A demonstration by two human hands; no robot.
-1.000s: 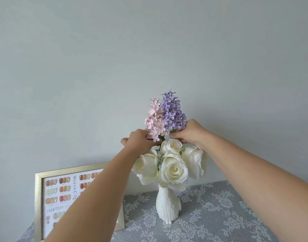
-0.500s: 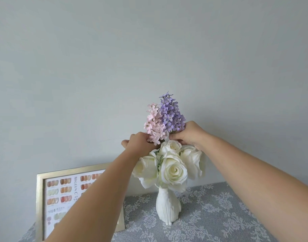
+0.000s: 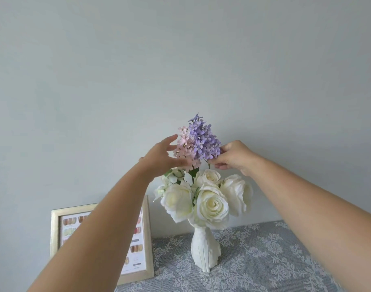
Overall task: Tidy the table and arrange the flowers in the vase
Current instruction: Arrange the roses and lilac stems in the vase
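A white vase [image 3: 204, 250] shaped like a hand stands on the lace-covered table [image 3: 268, 262]. It holds several white roses [image 3: 212, 205], with a pink flower spike [image 3: 185, 147] and a purple flower spike [image 3: 203, 138] rising above them. My left hand [image 3: 160, 158] is at the left side of the pink spike, fingers spread and touching its blossoms. My right hand [image 3: 233, 155] is at the lower right of the purple spike and pinches its thin stem between thumb and fingers.
A gold-framed nail colour chart [image 3: 144, 226] leans against the plain grey wall [image 3: 180, 60] left of the vase, partly hidden by my left forearm. The grey lace tablecloth stretches to the right of the vase.
My left hand has let go at the base of the pink spike, risen and spread its fingers along its side. My right hand has shifted slightly outward, still pinching below the purple spike.
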